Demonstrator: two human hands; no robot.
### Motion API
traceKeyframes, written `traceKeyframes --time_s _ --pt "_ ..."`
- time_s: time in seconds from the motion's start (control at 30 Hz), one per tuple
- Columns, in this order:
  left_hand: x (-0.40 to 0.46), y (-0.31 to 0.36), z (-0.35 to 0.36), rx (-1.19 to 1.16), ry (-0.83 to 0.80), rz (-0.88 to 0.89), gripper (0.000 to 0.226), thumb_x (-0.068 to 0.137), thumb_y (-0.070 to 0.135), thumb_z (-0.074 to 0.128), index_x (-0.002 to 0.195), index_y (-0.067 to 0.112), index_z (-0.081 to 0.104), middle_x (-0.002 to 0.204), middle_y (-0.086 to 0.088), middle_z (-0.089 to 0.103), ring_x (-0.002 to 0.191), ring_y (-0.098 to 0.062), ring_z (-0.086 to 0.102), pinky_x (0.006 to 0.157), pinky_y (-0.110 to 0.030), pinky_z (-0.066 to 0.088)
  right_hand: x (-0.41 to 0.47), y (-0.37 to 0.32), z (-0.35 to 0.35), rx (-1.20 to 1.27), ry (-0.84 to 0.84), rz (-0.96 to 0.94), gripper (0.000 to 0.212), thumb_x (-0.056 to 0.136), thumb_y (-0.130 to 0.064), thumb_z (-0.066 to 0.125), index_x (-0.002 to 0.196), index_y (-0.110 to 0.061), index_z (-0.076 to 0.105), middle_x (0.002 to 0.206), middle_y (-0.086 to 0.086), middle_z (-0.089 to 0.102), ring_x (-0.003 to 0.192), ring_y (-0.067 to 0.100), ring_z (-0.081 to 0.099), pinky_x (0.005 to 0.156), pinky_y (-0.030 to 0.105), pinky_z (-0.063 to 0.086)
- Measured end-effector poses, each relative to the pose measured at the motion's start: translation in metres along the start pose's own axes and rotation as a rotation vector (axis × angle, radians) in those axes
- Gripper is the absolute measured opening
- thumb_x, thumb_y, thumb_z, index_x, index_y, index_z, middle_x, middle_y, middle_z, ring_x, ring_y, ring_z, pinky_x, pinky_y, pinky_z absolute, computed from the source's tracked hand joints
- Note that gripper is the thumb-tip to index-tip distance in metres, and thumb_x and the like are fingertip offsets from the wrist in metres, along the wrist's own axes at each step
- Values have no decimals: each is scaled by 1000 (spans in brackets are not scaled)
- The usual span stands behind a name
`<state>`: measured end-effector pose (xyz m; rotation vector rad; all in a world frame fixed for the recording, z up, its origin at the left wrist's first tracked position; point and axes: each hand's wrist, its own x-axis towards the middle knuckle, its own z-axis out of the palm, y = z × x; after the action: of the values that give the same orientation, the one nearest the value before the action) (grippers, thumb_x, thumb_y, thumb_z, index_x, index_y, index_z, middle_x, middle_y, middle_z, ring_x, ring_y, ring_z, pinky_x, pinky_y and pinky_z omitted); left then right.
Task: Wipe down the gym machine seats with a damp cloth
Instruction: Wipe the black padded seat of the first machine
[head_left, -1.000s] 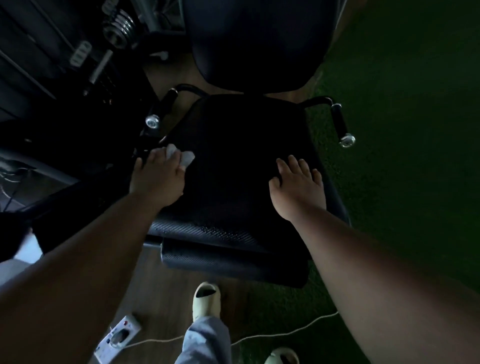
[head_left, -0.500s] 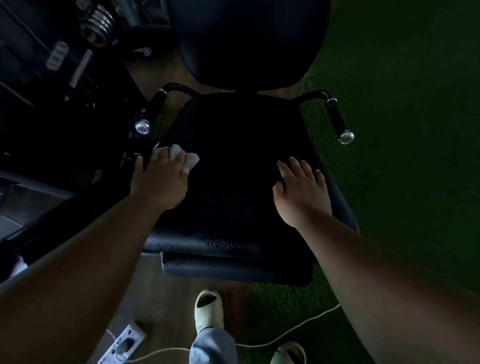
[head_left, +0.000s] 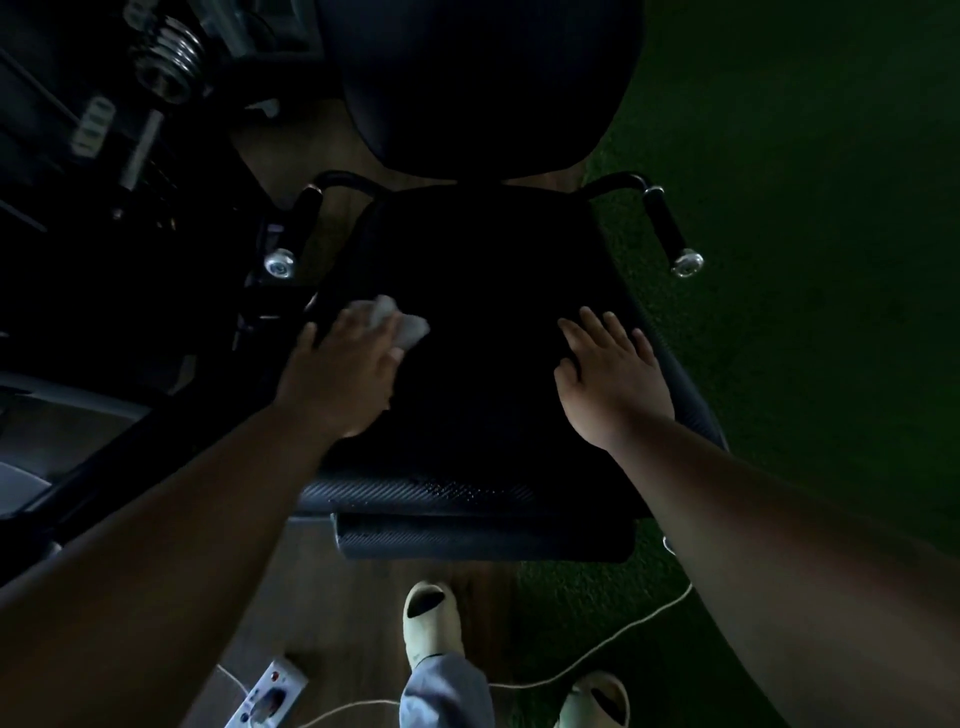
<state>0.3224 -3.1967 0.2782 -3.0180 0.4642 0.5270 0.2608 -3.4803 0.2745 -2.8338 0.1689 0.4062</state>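
left hand (head_left: 345, 374) is pressing the cloth (head_left: 397, 322) into the seat (head_left: 483, 312), fingers curled over it; right hand (head_left: 613, 374) is bracing flat, fingers spread; next sweep probably needs to cross toward centre.

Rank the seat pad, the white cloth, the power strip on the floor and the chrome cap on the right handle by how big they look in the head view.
1. seat pad
2. power strip, partly cut off
3. white cloth, partly under the left hand
4. chrome cap

Power strip and cloth are close; unsure.
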Motion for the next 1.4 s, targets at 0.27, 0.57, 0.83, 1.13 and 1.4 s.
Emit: traceKeyframes --time_s 0.27,0.57,0.83,1.13,1.4 --pt "-10 -66 -10 -563 -46 -453 81 89 79 7 129 25 53 95 -1 66 98 -28 60 97 -40 40 -1 -2 -1 -2 9 -3 58 99 -40 27 156 -29 21 166 -3 9 153 18 3 124 44 5" --pt "-78 -58 5 -539 147 -517 69 91 77 6 101 26 51 74 2 65 78 -24 56 86 -43 43 -1 -5 -2 -15 -7 11 60 97 -40 26 155 -28 23 166 -3 11 153 19 5 123 45 6" --pt "-9 -75 1 -446 -41 -447 62 101 58 16 142 19 42 124 -10 65 122 -34 54 101 -44 36 1 -5 0 -31 10 26 58 98 -38 29 155 -28 23 166 -3 13 153 19 7 123 44 7" --pt "-77 -69 5 -678 164 -420 51 99 65 20 120 32 53 70 3 68 73 -13 65 83 -42 51 -1 -8 -3 -15 -13 36 70 86 -44 19 154 -29 25 165 -5 14 152 18 8 123 44 8" --pt "-134 -64 83 -266 514 -84 58 101 45 26 148 13 35 150 -23 38 141 -41 32 119 -53 18 0 -7 -3 -10 -6 17 72 85 -46 17 155 -29 25 165 -4 14 152 18 8 123 44 8"
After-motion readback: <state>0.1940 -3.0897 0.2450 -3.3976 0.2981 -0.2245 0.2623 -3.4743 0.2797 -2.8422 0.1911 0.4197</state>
